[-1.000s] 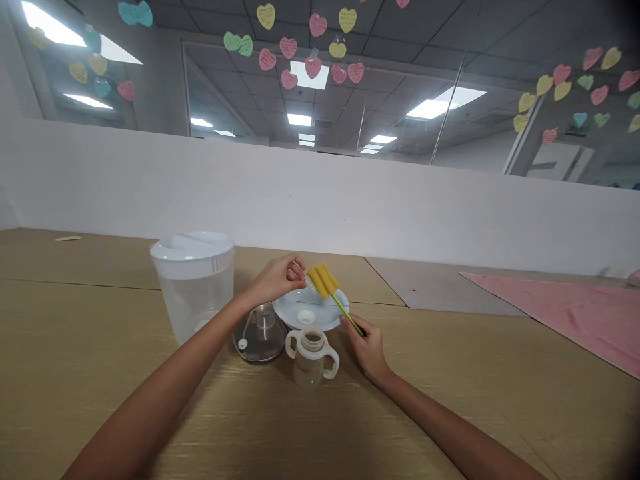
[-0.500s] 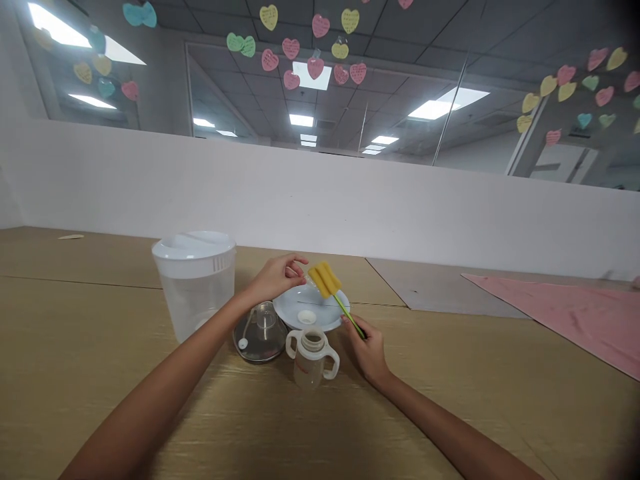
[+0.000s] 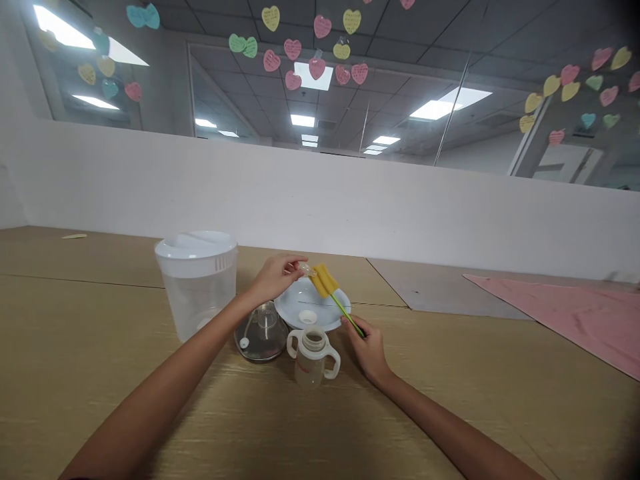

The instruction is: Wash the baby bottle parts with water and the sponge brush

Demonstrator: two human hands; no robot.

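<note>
My left hand pinches a small clear teat in its fingertips, above a white plate. My right hand grips the thin green handle of a bottle brush. The brush's yellow sponge head touches the teat's end. A white cap lies on the plate. Just below my hands stand a two-handled baby bottle and a clear glass lid. A plastic pitcher with a white lid stands left of my left wrist.
The wooden table extends to both sides. A pink cloth lies at the right, beside a grey board. A low white partition runs behind the table, with heart notes on glass above.
The teat now shows higher and left of the sponge, and my left fingers have shifted slightly. My right hand stays nearly still, and the view drifts slightly.
</note>
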